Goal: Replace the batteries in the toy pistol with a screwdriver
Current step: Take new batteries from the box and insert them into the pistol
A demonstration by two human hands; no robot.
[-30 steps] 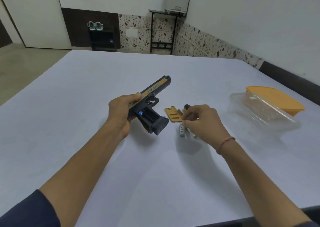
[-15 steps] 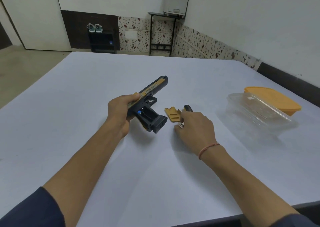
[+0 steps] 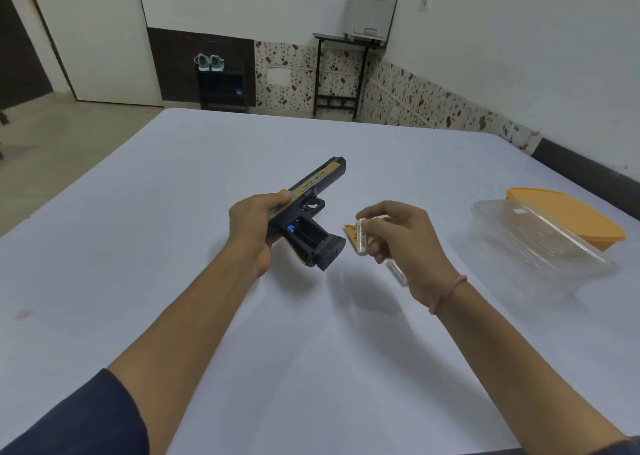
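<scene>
Thumb and forefinger of the right hand (image 3: 405,243) pinch a silver battery (image 3: 363,238) just beside the butt of the toy pistol (image 3: 311,191). The left hand (image 3: 256,232) is wrapped round the pistol's rear, holding it off the desk (image 3: 311,368). The grip compartment (image 3: 308,236) stands open, with one blue cell (image 3: 290,228) seated, and its orange cover (image 3: 349,229) lies on the desk behind the battery. Unscrewing looks done. What is left, I judge, is seating this battery and refitting the cover, then driving the screw home. No screwdriver shows.
</scene>
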